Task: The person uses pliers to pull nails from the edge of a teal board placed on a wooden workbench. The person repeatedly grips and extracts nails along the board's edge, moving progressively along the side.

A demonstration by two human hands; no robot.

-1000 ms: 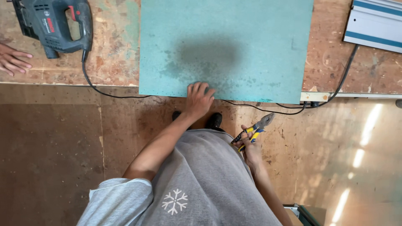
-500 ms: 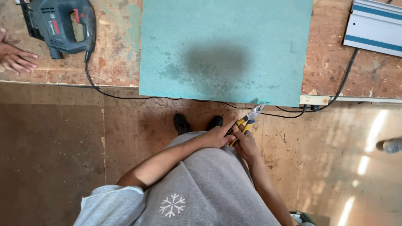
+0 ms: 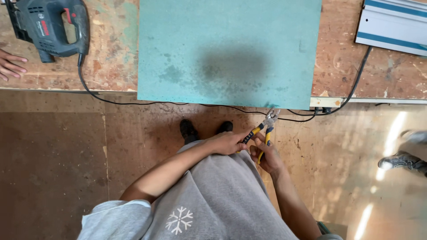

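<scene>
fingers (image 3: 257,153) of the right hand (image 3: 267,158) curl around one yellow-and-blue handle of the pliers (image 3: 260,131), while the left hand (image 3: 227,143) pinches the other handle from the opposite side, its fingers pressed together on the grip; the two handles stand spread apart and the metal nose points up toward the edge of the bench (image 3: 111,66). the pliers sit in front of the person's waist, above the brown board floor (image 3: 58,155) and just short of the black power cord (image 3: 178,104) that runs along the bench edge. on the bench lies a large green board (image 3: 229,49), its near edge overhanging slightly, with a dark shadow near its middle. a dark green jigsaw (image 3: 49,26) rests at the far left of the bench, the cord leading from its rear, and another person's fingertips (image 3: 11,64) rest on the bench just beside it. a white-and-blue guide rail (image 3: 393,26) lies at the far right. the person's black shoes (image 3: 189,131) show below the bench edge, and someone else's grey shoe (image 3: 400,161) stands on the floor at the right
</scene>
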